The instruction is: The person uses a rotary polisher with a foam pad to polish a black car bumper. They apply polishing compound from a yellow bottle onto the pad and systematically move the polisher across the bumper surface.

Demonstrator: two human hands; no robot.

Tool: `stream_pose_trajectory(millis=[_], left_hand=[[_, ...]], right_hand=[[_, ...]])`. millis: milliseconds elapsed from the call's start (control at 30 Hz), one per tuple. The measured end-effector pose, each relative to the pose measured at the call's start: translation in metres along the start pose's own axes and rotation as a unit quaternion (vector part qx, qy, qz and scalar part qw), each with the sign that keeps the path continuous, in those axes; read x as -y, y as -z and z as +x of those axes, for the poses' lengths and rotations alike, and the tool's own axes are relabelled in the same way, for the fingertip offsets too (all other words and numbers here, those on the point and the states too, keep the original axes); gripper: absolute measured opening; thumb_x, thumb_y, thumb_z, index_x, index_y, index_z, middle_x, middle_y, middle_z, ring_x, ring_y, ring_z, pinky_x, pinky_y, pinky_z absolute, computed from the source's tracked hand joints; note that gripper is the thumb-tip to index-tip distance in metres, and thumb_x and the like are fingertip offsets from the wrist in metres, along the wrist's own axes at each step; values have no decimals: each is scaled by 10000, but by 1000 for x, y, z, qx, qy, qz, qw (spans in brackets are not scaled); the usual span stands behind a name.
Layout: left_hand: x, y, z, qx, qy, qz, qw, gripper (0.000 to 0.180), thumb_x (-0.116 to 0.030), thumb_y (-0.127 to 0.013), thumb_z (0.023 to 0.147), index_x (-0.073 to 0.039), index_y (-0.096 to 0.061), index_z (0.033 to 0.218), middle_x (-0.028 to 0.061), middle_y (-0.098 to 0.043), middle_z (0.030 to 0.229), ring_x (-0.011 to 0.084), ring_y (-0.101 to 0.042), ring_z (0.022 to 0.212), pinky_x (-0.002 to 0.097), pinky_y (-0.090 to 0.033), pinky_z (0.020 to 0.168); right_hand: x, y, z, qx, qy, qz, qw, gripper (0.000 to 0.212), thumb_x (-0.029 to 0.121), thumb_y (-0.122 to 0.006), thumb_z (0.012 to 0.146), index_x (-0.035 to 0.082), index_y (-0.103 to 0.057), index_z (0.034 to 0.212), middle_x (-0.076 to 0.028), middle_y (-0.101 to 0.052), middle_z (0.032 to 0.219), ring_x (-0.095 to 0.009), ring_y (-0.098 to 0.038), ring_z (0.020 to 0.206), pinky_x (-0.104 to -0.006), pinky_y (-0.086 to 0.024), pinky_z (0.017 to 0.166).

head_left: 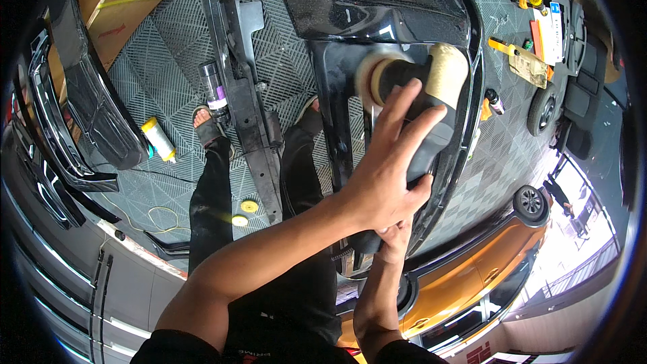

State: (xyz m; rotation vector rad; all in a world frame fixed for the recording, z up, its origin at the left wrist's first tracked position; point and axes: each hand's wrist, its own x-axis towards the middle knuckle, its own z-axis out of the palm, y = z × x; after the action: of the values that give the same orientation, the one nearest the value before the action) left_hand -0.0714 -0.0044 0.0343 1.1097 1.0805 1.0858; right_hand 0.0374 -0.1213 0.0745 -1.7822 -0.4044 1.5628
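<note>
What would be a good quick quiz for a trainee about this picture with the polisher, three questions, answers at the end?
1. Multiple choice: which hand is closer to the pad of the polisher?
a) left hand
b) right hand
c) both equally close

2. True or false: the orange car stands on the person's left side.

3. Fill in the number: between the legs lie ___ round yellow discs.

Key:
1: a. The left hand is over the body, just behind the head; the right hand grips farther back.
2: False. The orange car is on the right.
3: Two.
</note>
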Motion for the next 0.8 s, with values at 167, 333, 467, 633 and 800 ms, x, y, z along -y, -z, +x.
stream_pose_trajectory(millis=[167,333,467,633,800], left_hand=[[4,-2,5,-8,1,-12,1000,962,17,-791,737,-43,-361,1595,269,-224,1686,445,-238,1579,507,-251,1271],[2,21,-4,-43,-16,25,999,1005,-34,-804,735,6,-311,1610,275,-243,1682,442,-249,1576,508,-255,1272],[0,42,-19,-66,-27,50,996,1016,-33,-811,721,9,-316,1608,269,-243,1681,427,-255,1575,508,-282,1260],[9,52,-35,-125,-21,-12,992,984,-66,-807,735,27,-339,1595,300,-261,1657,438,-305,1544,521,-325,1229],[6,45,-26,-70,-22,56,996,1003,-59,-814,723,26,-326,1596,299,-249,1661,455,-305,1539,508,-320,1235]], right_hand=[[0,-3,6,-15,17,-8,1000,1020,240,-846,697,-58,-367,1547,-146,-608,1401,-258,-629,1253,-376,-473,1105],[2,-16,5,37,-12,-32,999,954,232,-873,690,-69,-445,1488,-133,-636,1369,-238,-642,1225,-360,-477,1090],[-1,-28,4,85,7,-50,995,711,198,-897,734,-49,-601,1331,-85,-685,1228,-177,-651,1113,-342,-505,1008],[7,-41,7,144,-2,-74,987,727,151,-894,742,-38,-559,1358,-75,-673,1196,-148,-645,1066,-314,-525,950],[-6,-27,8,129,26,-55,990,730,178,-885,760,-52,-558,1371,-73,-670,1193,-157,-638,1093,-324,-514,971]])
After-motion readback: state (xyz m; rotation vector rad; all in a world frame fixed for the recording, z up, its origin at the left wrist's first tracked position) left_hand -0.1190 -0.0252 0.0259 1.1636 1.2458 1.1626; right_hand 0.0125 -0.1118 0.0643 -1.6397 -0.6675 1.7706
